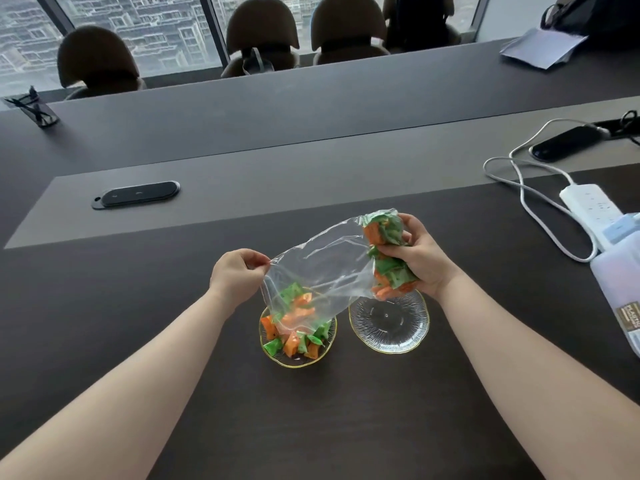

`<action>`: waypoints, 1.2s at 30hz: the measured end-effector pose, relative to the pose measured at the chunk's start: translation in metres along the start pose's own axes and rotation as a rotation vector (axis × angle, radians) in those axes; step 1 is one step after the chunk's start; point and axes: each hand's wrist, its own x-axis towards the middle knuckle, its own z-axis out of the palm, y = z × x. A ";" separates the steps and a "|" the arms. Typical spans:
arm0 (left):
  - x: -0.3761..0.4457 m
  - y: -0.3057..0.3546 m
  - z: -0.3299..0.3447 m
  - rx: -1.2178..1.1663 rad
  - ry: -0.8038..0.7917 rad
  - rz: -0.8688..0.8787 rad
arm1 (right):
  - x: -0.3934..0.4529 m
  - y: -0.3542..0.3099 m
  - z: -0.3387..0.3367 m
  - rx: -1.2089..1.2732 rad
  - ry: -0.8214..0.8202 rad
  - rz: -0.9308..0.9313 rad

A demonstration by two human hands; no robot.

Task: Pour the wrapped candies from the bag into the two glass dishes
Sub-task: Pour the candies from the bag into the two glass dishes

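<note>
A clear plastic bag [325, 265] is stretched between both hands above two glass dishes. My left hand [235, 275] pinches the bag's open edge, which hangs over the left dish [273, 360]. That dish holds several green and orange wrapped candies [294, 341]. My right hand [420, 258] squeezes the bag's closed end, where a bunch of candies [388, 254] is bundled. The right dish [389, 322], ribbed glass with a gold rim, is empty and lies just under my right hand.
A white power strip [588, 202] with its cable and a translucent plastic box [620, 282] lie to the right. A black phone [561, 143] sits further back. A black table socket cover [136, 195] is at left. Chairs line the far side.
</note>
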 end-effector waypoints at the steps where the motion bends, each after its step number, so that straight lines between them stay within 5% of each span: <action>1: 0.000 0.004 0.003 0.002 -0.007 0.006 | -0.002 0.003 -0.006 0.010 0.019 0.012; 18: -0.018 0.054 0.100 -0.006 -0.231 0.076 | -0.034 -0.031 -0.110 -0.117 0.150 -0.011; 28: -0.025 0.044 0.127 0.400 -0.429 0.095 | -0.034 -0.044 -0.102 -0.598 0.026 -0.051; 36: -0.024 0.090 0.106 -0.201 -0.549 0.143 | -0.028 -0.050 -0.072 -0.836 -0.097 -0.089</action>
